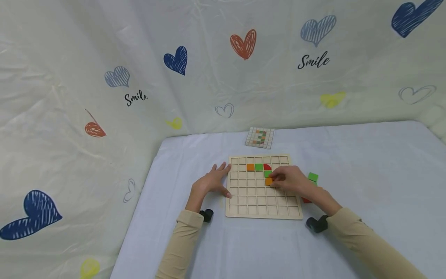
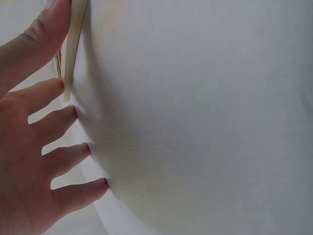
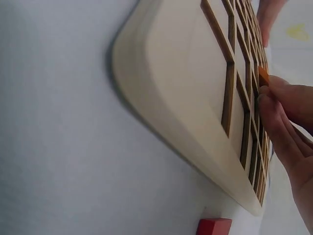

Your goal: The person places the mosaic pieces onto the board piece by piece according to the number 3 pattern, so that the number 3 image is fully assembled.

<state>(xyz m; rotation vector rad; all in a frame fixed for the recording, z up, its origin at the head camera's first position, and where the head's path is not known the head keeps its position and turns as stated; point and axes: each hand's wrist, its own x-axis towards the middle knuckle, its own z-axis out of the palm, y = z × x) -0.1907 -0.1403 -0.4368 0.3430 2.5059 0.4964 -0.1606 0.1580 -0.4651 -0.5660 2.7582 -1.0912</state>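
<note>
At board [image 1: 242,201]: left hand [image 1: 213,181] splayed, right hand [image 1: 288,179] pinching tile [image 1: 268,181].

- Right hand [image 3: 287,137]: mine, pinching one orange piece [image 3: 263,76].
- Wooden grid board [image 3: 181,63]: one, under my right fingertips.
- Left hand [image 3: 269,17]: mine, partly shown, beyond my right.
- Red block [image 3: 214,226]: one, on white cloth [image 3: 73,147], beside the board, apart from my fingers.

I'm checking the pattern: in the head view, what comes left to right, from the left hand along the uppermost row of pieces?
Left hand, orange square, green square, red piece.
</note>
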